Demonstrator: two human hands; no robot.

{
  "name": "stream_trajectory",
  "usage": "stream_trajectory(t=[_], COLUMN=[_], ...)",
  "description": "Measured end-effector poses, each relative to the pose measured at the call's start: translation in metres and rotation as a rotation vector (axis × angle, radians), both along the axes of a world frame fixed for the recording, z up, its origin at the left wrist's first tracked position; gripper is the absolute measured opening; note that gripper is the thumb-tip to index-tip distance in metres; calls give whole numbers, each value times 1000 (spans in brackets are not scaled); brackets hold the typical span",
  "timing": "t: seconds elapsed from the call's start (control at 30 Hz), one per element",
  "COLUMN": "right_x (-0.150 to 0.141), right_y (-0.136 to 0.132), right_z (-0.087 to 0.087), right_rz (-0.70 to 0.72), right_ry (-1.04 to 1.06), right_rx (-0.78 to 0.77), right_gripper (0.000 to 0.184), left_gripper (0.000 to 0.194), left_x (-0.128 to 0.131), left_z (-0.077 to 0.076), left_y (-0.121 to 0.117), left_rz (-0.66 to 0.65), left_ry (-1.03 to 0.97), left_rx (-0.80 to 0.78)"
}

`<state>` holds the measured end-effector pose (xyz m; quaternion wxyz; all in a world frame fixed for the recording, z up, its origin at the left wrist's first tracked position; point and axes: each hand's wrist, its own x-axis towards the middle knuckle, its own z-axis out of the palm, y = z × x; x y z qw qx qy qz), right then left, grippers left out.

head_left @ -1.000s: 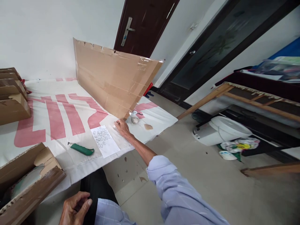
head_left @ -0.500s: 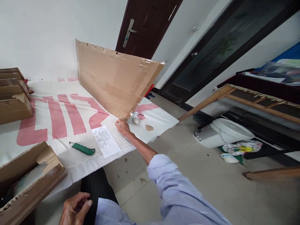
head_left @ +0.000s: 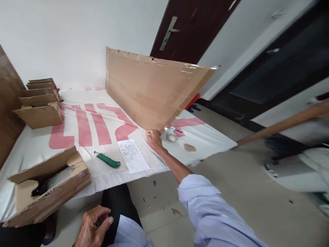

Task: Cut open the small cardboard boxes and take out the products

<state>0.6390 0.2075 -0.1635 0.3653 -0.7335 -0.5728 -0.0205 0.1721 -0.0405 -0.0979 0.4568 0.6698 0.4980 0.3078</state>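
My right hand [head_left: 154,140] rests on the cloth-covered table [head_left: 138,135], fingers curled, against the lower corner of a large upright cardboard sheet [head_left: 154,92]. What its fingers hold, if anything, is hidden. Lower in view, over my dark trouser leg, is my left hand [head_left: 95,224]. Its fingers are loosely bent, the thumb apart, and nothing shows between them. A white paper [head_left: 135,163] with small drawn shapes lies just left of my right forearm. Beside that paper is a green utility knife [head_left: 108,160].
An open cardboard box [head_left: 59,190] with items inside sits at the table's front left. More folded boxes [head_left: 42,115] stand behind it. Right of the sheet are a roll of clear tape [head_left: 171,134] and a brown scrap [head_left: 189,147]. A white bucket [head_left: 290,171] is on the floor.
The view has swung left, so table things appear farther right and more of the boxes shows. Both hands keep about the same pose and place.
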Motion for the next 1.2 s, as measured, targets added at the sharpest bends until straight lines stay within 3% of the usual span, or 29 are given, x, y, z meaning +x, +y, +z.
stream_trajectory(t=[0.17,0.27,0.33,0.4,0.47,0.57,0.7,0.83,1.0,1.1,1.2], right_x=[-6,-11,-16,-28,-49,-105,-203,-275,-305,-308,-310], right_y=[-8,-17,-20,-20,-17,-20,-50,-94,-137,-153,-155], right_z=[7,20,32,46,59,80,116,151,166,163,161], right_rz=[107,108,108,135,186,328,727,1104,1413,1485,1503], right_ry=[34,-4,-19,-9,-3,30,243,265,126,19,-28], right_rx=[23,98,172,212,218,214,188,113,139,130,90], right_gripper=[31,33,34,36,35,34,26,26,23,23,25], left_gripper=[23,21,25,30,33,40,48,57,79,110,125], left_x=[-41,-83,-112,-138,-157,-172,-173,-175,-185,-187,-186], left_z=[53,90,106,112,110,101,92,90,84,80,76], left_y=[-17,-20,-13,2,20,43,54,51,41,35,32], left_rz=[234,539,761,826,737,644,583,597,406,286,242], left_ry=[42,252,365,344,201,1,-134,-59,115,186,214], left_rx=[321,558,638,648,564,403,319,295,256,278,283])
